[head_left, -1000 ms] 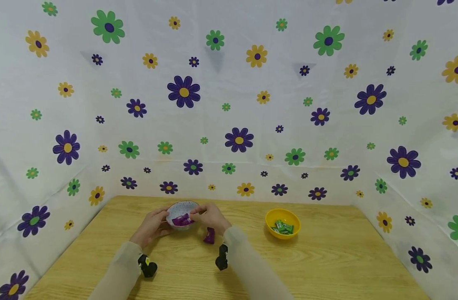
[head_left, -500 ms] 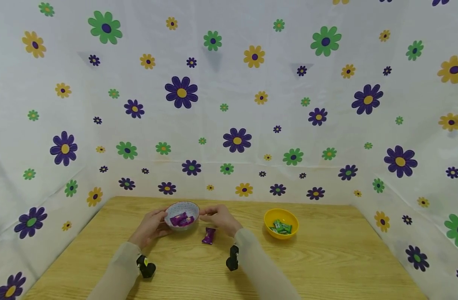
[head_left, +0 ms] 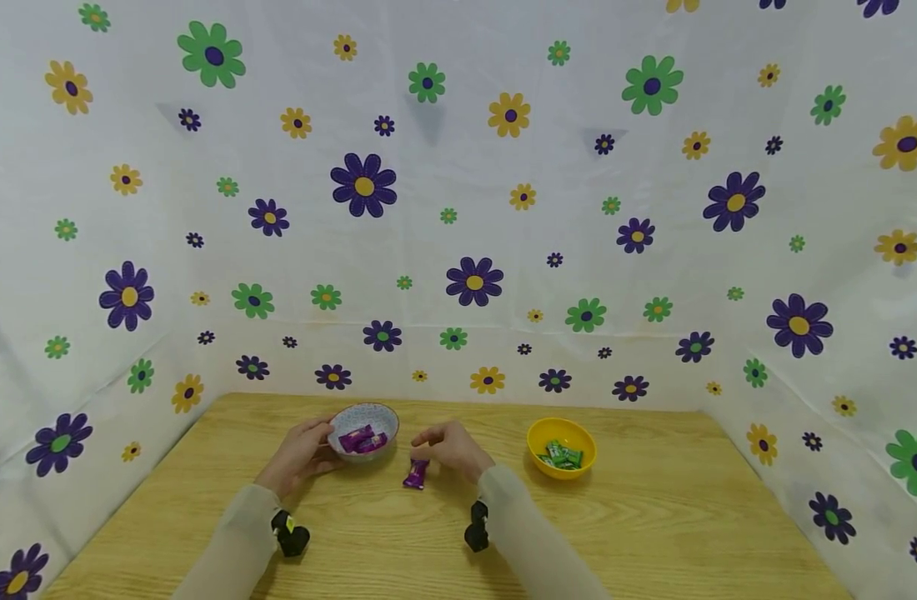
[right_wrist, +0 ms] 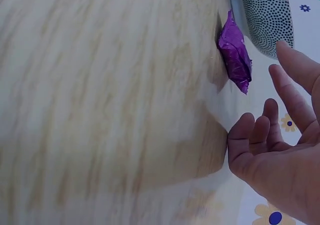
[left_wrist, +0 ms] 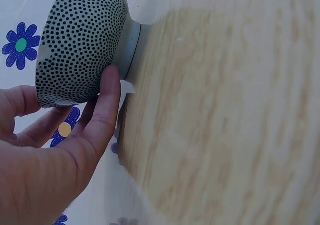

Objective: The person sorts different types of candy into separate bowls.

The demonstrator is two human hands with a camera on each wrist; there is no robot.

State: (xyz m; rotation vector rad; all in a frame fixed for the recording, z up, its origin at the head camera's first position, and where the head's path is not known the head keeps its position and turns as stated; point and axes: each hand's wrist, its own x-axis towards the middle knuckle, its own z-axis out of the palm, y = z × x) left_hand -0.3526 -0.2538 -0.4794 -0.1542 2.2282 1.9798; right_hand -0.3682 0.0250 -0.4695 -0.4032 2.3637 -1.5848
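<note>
My left hand (head_left: 297,457) holds a speckled bowl (head_left: 370,416) at its left side. The left wrist view has the thumb at the rim and other fingers against the dotted outer wall (left_wrist: 82,40) and near the foot. Two purple-wrapped candies (head_left: 356,438) lie inside the bowl. Another purple-wrapped candy (head_left: 415,475) lies on the table, right of the bowl. Just above and right of it is my right hand (head_left: 458,451), with thumb and index finger apart. In the right wrist view, a gap separates this hand from the loose candy (right_wrist: 236,57), and nothing sits between its fingers.
A yellow bowl (head_left: 533,457) with several green-wrapped candies (head_left: 562,455) stands to the right of my right hand. The wooden table (head_left: 668,500) ends at a white flower-printed cloth (head_left: 428,242) behind and at both sides.
My right hand has drawn back from inside the speckled bowl, moving right and toward the loose candy. Both candies in the bowl now show fully. The left hand stays on the bowl.
</note>
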